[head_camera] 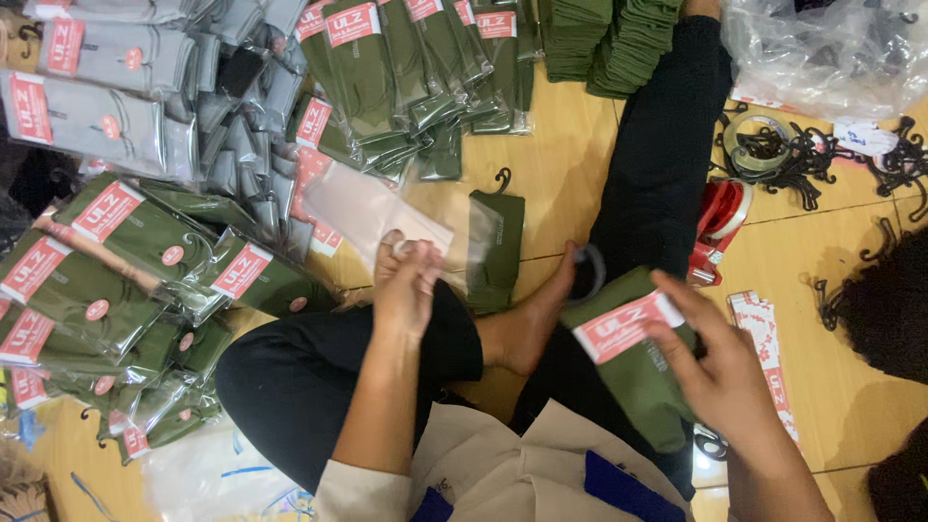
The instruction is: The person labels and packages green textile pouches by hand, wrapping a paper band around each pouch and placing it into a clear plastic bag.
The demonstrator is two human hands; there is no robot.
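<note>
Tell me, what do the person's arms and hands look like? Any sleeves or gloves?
Both hands, the left hand and the right hand, are bare, with no gloves, rings or watch showing. A cream sleeve is pushed up near the left elbow, leaving the forearm uncovered.

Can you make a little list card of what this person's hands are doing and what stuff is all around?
Place: wooden floor, person sitting cross-legged
Left hand: pinching a clear plastic sleeve
Right hand: holding a green folded cloth item with a red and white label
To the left: piles of bagged green items and grey ones
To the right: red tape dispenser, black plastic hooks, label strips
</note>
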